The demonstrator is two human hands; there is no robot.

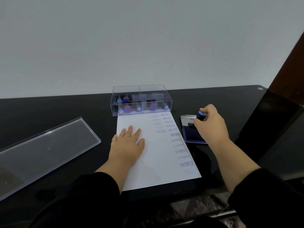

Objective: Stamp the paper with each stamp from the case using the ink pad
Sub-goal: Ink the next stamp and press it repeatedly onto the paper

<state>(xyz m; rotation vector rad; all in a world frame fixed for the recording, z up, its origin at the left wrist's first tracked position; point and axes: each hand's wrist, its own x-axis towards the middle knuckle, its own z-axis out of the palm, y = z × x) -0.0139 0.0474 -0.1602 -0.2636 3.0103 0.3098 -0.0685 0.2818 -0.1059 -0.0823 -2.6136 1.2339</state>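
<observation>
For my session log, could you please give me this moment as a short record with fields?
left hand: flat on the paper, fingers straight
right hand: grips a blue-topped stamp over the ink pad
prints: EXPRESS, AMENDED, SAMPLE down the right side
case: clear, open, stamps inside
lid: on the black table, left

The paper (153, 150) carries blue stamped words down its 3 o'clock edge. Toward 12 o'clock "AMENDED" repeats in a column, clearest at its lowest print. Beside it, a second column is too blurred to read. Toward 6 o'clock "SAMPLE" repeats, boldest at the bottom. The ink pad (191, 129) lid's lettering is illegible.
</observation>
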